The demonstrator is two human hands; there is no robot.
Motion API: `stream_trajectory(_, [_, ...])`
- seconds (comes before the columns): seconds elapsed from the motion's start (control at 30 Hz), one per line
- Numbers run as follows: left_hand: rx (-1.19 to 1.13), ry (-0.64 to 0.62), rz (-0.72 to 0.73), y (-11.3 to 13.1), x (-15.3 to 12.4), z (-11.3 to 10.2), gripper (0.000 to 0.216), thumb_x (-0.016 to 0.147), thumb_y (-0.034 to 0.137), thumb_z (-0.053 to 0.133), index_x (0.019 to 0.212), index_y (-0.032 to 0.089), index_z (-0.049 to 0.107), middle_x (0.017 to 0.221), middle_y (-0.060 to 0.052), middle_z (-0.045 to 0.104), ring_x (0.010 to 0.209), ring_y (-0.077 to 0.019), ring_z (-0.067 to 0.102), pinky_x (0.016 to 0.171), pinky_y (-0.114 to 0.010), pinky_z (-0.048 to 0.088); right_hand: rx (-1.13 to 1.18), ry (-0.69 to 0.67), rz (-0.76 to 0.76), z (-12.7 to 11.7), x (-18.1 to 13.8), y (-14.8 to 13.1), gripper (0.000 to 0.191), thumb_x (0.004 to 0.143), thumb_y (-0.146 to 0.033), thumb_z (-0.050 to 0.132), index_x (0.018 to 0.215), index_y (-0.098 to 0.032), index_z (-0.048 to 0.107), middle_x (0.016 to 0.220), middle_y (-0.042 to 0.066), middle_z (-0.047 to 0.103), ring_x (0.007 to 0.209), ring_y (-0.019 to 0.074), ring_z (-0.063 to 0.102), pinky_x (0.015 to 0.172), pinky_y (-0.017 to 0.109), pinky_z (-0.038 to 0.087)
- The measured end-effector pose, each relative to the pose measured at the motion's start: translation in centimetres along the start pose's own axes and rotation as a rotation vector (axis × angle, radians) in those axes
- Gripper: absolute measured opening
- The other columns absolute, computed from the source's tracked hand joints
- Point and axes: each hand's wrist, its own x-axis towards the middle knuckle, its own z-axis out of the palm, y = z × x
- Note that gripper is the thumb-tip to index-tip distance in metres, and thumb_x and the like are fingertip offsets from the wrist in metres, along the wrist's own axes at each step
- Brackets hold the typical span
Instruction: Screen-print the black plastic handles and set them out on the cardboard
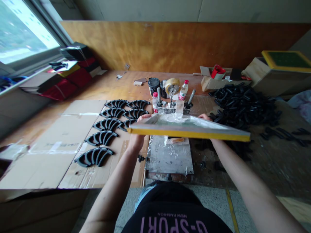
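Note:
A screen-printing frame point(189, 132) with a yellow front edge is tilted up above a metal base plate point(170, 158). My left hand point(143, 119) grips its left side, the fingers partly hidden behind the frame. On the opposite side, my right hand point(205, 117) has hold of the frame, with most of that hand out of sight. Behind the frame stands a metal clamp point(167, 108) that the frame's far end meets. A small squeegee-like piece with a wooden handle point(177, 140) lies on the plate under the frame.
Curved black pieces point(102, 138) lie in fanned groups on cardboard point(55, 139) to the left. A heap of black pieces point(243, 103) covers the right side. Bottles point(184, 90), dark tubs point(154, 84) and a tape roll point(172, 86) stand behind the clamp. An open carton point(209, 83) sits farther back.

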Motion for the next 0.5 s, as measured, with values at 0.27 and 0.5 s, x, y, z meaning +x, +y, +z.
stream_trajectory(0.27, [-0.162, -0.001, -0.332, -5.4, -2.7, 3.5, 0.056, 0.083, 0.06, 0.055, 0.121, 0.02, 0.05, 0.096, -0.009, 0.07, 0.072, -0.0156, 0.065, 0.055, -0.024, 0.051, -0.127, -0.164, -0.458, 6.0, -9.3, -3.7, 0.018, 0.084, -0.026, 0.068, 0.102, -0.022, 0.068, 0.097, 0.006, 0.065, 0.097, 0.0225, 0.056, 0.088, 0.037, 0.044])
stream_trajectory(0.5, [-0.05, -0.055, -0.637, -12.4, -8.6, 1.5, 0.057, 0.077, 0.068, 0.055, 0.097, 0.015, 0.058, 0.084, -0.01, 0.072, 0.071, -0.0203, 0.068, 0.054, -0.028, 0.051, 0.017, -0.273, -0.855, 5.0, -15.3, -7.8, 0.017, 0.094, -0.025, 0.053, 0.099, -0.023, 0.069, 0.092, 0.004, 0.066, 0.091, 0.0182, 0.057, 0.084, 0.031, 0.045])
